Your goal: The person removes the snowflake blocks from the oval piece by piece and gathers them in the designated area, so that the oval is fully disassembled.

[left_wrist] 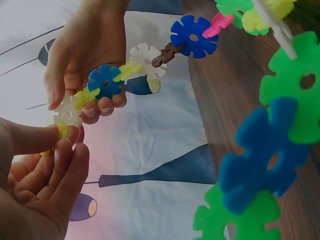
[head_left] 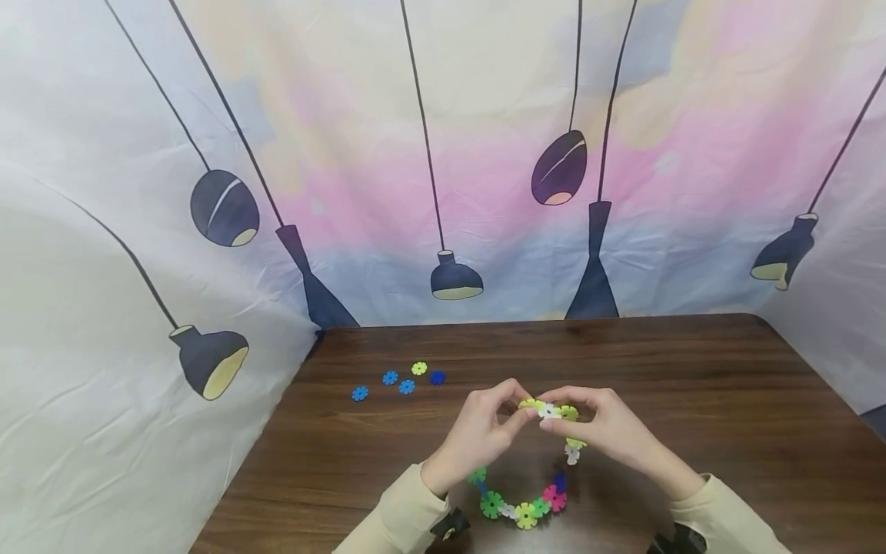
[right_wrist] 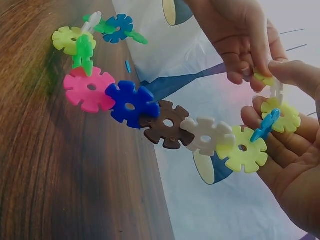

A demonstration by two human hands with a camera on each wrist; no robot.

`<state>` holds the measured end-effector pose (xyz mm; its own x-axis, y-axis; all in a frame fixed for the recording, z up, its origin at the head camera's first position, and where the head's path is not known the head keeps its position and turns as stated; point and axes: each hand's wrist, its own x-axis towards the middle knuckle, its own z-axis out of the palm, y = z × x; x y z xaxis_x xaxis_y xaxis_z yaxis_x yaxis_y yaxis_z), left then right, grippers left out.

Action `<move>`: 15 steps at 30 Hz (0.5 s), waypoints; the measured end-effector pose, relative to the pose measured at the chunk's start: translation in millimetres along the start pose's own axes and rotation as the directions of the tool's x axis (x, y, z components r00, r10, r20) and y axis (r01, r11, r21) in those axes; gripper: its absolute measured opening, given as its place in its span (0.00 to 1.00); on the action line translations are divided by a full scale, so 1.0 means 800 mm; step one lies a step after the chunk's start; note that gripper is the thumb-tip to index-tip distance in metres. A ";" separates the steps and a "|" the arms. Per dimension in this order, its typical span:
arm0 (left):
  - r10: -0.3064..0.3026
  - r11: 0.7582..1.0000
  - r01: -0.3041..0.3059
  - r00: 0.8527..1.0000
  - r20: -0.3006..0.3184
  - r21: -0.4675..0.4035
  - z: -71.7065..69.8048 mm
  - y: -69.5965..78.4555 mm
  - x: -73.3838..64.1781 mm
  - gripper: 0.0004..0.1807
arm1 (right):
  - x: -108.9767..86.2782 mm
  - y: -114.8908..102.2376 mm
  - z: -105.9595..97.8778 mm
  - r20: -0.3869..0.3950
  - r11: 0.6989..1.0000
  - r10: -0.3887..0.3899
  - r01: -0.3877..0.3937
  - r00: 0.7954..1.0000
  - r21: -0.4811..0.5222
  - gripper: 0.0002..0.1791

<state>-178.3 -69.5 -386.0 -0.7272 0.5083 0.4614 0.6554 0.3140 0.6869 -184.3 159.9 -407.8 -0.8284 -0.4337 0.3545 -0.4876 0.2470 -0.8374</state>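
Note:
A chain of interlocking plastic snowflake discs (head_left: 526, 515) hangs in a loop below both hands, in green, blue, white, yellow, pink and brown. My left hand (head_left: 484, 427) pinches a yellow disc (left_wrist: 63, 131) at one end of the chain between thumb and fingers. That disc meets a white disc (head_left: 549, 411), which my right hand (head_left: 612, 431) grips. Beyond it, a yellow disc (right_wrist: 281, 116) and a blue disc (left_wrist: 106, 83) lie against the right fingers. A brown disc (right_wrist: 169, 124) sits farther along. In the head view, the left wrist covers part of the chain's far end.
Several loose discs lie at the back left of the wooden table (head_left: 657, 354): light blue discs (head_left: 391, 378), a yellow one (head_left: 419, 368) and a dark blue one (head_left: 438, 378). A cloth printed with lamps (head_left: 457, 277) hangs behind the table.

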 end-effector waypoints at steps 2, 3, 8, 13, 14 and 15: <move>0.013 1.000 -0.013 1.000 -0.011 0.006 0.001 0.001 0.000 0.04 | -0.001 -0.001 -0.001 -0.008 1.000 0.000 0.000 1.000 0.000 0.13; 0.019 1.000 -0.018 1.000 -0.017 0.008 0.002 0.001 0.000 0.04 | -0.001 -0.002 -0.001 -0.012 1.000 0.000 0.000 1.000 0.000 0.13; 0.050 0.998 -0.047 0.995 -0.082 0.037 0.007 0.003 -0.001 0.03 | -0.001 -0.004 -0.001 -0.041 1.000 -0.007 0.008 0.999 0.016 0.13; 0.128 0.987 -0.106 0.974 -0.187 0.123 0.012 0.003 -0.002 0.03 | -0.002 -0.005 0.001 -0.091 1.000 -0.015 0.017 0.996 0.016 0.13; 0.149 0.982 -0.119 0.965 -0.216 0.147 0.011 0.003 -0.001 0.03 | -0.003 -0.005 0.001 -0.109 1.000 -0.012 0.012 0.994 0.000 0.13; 0.163 0.978 -0.124 0.955 -0.246 0.165 0.010 0.003 -0.001 0.03 | -0.003 -0.004 0.000 -0.129 1.000 -0.006 0.004 0.992 -0.021 0.13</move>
<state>-174.2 -62.7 -389.0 -0.6384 0.3394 0.6908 0.7652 0.3766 0.5222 -180.5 160.0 -406.0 -0.8540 -0.3195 0.4106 -0.4964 0.2638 -0.8271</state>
